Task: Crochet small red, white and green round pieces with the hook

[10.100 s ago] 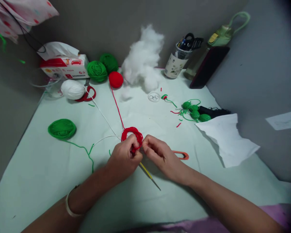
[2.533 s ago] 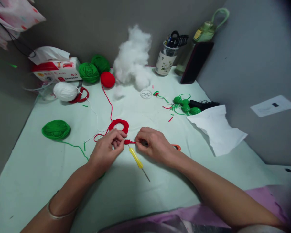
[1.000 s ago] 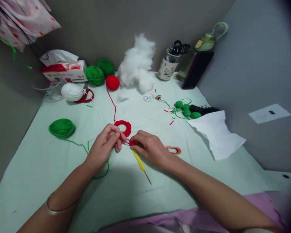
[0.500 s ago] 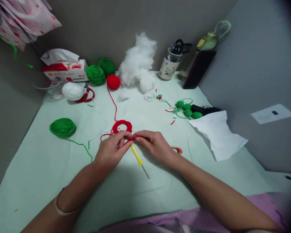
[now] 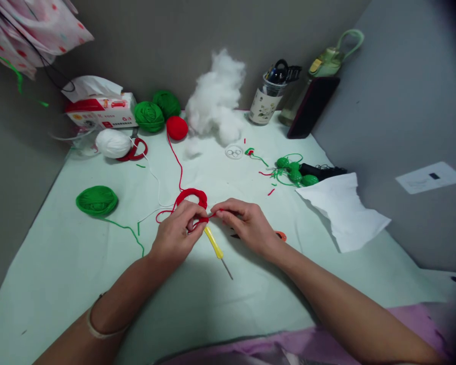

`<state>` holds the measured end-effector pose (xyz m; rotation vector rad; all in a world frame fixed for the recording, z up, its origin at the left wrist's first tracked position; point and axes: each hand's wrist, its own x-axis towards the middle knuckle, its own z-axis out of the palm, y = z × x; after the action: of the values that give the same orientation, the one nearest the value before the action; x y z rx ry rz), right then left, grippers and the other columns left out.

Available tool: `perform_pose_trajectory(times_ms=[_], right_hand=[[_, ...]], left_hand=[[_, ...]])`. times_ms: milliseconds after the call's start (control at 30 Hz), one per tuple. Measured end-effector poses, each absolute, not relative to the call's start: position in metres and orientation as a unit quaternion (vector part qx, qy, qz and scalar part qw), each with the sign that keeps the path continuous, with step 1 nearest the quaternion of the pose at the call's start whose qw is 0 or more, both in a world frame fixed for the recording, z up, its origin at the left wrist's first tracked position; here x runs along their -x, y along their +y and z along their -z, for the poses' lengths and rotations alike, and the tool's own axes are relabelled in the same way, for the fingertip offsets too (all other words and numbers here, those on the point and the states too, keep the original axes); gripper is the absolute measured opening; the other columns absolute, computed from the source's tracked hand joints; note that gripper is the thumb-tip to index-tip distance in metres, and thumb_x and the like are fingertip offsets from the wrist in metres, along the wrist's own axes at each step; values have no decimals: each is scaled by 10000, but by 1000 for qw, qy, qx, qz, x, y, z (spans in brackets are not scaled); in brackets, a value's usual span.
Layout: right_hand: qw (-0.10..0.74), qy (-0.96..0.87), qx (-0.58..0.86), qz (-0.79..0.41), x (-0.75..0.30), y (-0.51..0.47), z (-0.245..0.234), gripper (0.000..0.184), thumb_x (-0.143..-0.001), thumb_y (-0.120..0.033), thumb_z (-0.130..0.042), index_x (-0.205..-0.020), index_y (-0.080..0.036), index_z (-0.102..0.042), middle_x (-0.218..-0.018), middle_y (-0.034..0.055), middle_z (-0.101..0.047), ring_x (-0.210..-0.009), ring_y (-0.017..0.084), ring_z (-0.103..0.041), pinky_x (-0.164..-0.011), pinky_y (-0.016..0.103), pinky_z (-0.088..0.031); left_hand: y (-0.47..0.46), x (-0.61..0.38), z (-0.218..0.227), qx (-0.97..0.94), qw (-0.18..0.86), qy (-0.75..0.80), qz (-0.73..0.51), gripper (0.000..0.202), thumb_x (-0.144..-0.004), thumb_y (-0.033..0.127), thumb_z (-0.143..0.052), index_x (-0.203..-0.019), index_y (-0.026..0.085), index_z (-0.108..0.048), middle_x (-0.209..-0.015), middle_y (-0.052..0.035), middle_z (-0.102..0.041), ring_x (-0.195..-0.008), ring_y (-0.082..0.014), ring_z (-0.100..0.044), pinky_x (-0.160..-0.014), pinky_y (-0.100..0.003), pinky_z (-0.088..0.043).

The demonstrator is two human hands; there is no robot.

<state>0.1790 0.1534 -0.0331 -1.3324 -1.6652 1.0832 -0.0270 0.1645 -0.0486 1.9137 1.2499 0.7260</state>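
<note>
My left hand (image 5: pixel 177 234) is closed, pinching a small red crochet piece (image 5: pixel 199 219) beside a red yarn ring (image 5: pixel 192 195) on the pale green table cover (image 5: pixel 79 263). My right hand (image 5: pixel 247 225) is closed too, pinching the red strand (image 5: pixel 215 213) that runs from that piece. A yellow-handled crochet hook (image 5: pixel 215 243) lies slanted between and below both hands. Red yarn trails from the ring up to a red yarn ball (image 5: pixel 177 128).
Green yarn balls (image 5: pixel 149 115), a flat green coil (image 5: pixel 97 201), a white ball (image 5: pixel 113 143), red scissors (image 5: pixel 138 149) and a tissue box (image 5: pixel 101 110) stand left. White stuffing (image 5: pixel 216 99), a pen cup (image 5: pixel 268 99), green crochet balls (image 5: pixel 296 172) and white paper (image 5: pixel 342 210) are behind and right.
Over the frames both hands kept working the red piece beside the ring. In the last half second my right hand drew the strand slightly right and my left fingers curled over the piece.
</note>
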Motion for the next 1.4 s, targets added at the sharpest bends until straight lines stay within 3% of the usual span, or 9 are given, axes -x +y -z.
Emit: perform_pose_trajectory(times_ms=[200,367,467,600,833,933,1167,1400], right_hand=[[401,-649,491,-421,-175,150,36,186,-925,-126,-644,-951,-234,-793,-950,30,-772,-858,163,-707,-768,292,-528],[420,-630,505,-414,-172,147,34,138,-915,-143,-664,-994,-221,-745,-890,9,-759,-771,141,-688,-710,261,-533],[418,-666,504,-358,-170,144,34,149,-941,-152,-656,-1059,-225,-712,-949,27,-771,-809,149,-701,-746,272,-552],[399,-773,425,-251,-168,138,35,134,-1007,-158,-589,-1019,-223,-705,-951,55,-791,-882,180,-715,-804,305,-562],[342,-824,388,-230,-169,136,37,241,-1054,-162,-473,-1099,-235,-698,-999,65,-803,-950,192,-731,-833,318,-569],[344,-798,422,-259,-169,137,38,204,-1035,-151,-508,-1060,-235,-692,-973,54,-788,-915,182,-718,-826,307,-551],[357,-742,479,-305,-166,141,40,140,-960,-112,-599,-1004,-221,-674,-949,45,-720,-858,168,-665,-760,285,-513],[374,-707,479,-363,-163,141,39,184,-948,-105,-619,-1049,-241,-693,-975,21,-742,-865,154,-694,-792,282,-536]], left_hand=[[167,31,51,-751,417,434,-271,175,-927,206,-575,-870,252,-734,-1074,-39,-773,-924,-210,-711,-803,-314,-509],[168,33,46,-736,442,433,-273,284,-916,195,-525,-937,242,-804,-1168,-86,-777,-1047,-259,-734,-855,-360,-555],[169,33,39,-701,486,442,-278,277,-951,283,-550,-971,241,-823,-1205,-96,-782,-1119,-284,-716,-949,-401,-560],[172,32,34,-672,518,449,-279,288,-954,430,-623,-877,255,-838,-1149,-92,-807,-1143,-306,-703,-1052,-449,-517],[175,33,40,-645,527,471,-292,187,-858,384,-732,-759,254,-824,-1111,-92,-809,-1084,-299,-716,-1034,-456,-518],[174,32,41,-642,525,474,-295,160,-835,360,-738,-745,239,-794,-1112,-95,-802,-1068,-288,-713,-1008,-433,-521],[169,25,38,-636,518,493,-290,113,-809,286,-704,-727,217,-668,-988,-62,-772,-817,-205,-665,-804,-341,-521],[169,25,35,-631,522,496,-288,94,-848,292,-651,-824,216,-700,-849,-21,-726,-794,-202,-660,-764,-317,-509]])
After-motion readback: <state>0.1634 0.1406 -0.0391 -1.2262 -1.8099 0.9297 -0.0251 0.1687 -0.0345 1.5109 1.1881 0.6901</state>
